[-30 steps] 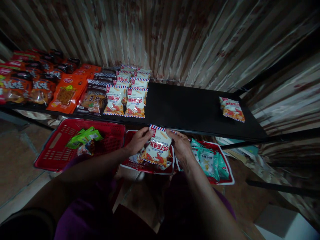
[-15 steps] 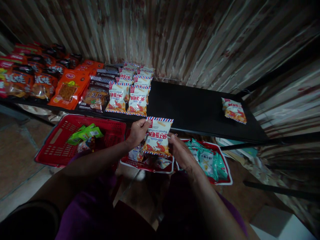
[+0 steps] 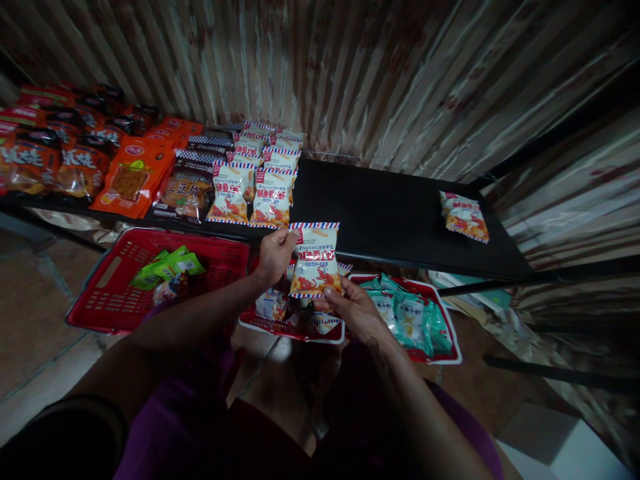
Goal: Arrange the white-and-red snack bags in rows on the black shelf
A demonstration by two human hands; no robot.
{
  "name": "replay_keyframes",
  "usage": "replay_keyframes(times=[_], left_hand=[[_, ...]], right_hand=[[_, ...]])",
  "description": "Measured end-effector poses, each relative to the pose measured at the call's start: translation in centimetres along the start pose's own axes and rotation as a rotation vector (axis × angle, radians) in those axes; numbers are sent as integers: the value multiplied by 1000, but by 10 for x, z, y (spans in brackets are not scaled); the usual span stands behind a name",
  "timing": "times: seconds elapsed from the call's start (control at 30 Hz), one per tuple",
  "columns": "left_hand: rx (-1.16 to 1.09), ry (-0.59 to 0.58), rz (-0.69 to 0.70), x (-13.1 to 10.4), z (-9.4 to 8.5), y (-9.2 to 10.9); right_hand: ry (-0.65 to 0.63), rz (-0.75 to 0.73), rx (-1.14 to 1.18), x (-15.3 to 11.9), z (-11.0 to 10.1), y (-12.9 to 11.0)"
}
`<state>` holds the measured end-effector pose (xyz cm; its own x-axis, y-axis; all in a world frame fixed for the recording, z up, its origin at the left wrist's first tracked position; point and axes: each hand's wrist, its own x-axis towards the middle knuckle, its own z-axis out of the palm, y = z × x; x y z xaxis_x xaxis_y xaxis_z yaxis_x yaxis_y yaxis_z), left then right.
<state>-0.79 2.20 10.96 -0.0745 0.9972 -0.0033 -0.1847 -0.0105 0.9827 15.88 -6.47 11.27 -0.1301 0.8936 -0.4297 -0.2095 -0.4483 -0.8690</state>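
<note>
A white and orange snack bag (image 3: 316, 261) with striped ends hangs upright over the middle basket, in front of the shelf edge. My left hand (image 3: 277, 256) pinches its upper left corner. At its lower right corner is my right hand (image 3: 349, 308), thumb on the front and fingers behind the bag. Matching bags (image 3: 270, 198) stand in two rows on the black shelf (image 3: 370, 207), up and to the left of the held one. Below it, the middle red basket (image 3: 293, 335) with a white rim holds more such bags.
One similar bag (image 3: 464, 215) lies at the shelf's right end. Orange packets (image 3: 133, 177) and brown packets (image 3: 184, 191) fill the left. A red basket (image 3: 100, 293) with green packets sits lower left; another basket (image 3: 453, 333) with teal packets is at right.
The held bag has risen slightly and come nearer the shelf edge. My right hand has slid from the bag's right side down to its lower right corner. The view has shifted a little.
</note>
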Motion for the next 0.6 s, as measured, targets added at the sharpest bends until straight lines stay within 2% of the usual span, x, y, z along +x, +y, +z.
replay_keyframes(times=[0.3,0.47,0.6], left_hand=[[-21,-11,-4,2,-4,2],[-78,-101,-59,1,-9,4],[-114,-176,-145,-9,-8,12]], right_hand=[[-32,15,-70,-3,2,-2],[-20,8,-58,-5,3,-5],[17,-24,-21,-3,5,-10]])
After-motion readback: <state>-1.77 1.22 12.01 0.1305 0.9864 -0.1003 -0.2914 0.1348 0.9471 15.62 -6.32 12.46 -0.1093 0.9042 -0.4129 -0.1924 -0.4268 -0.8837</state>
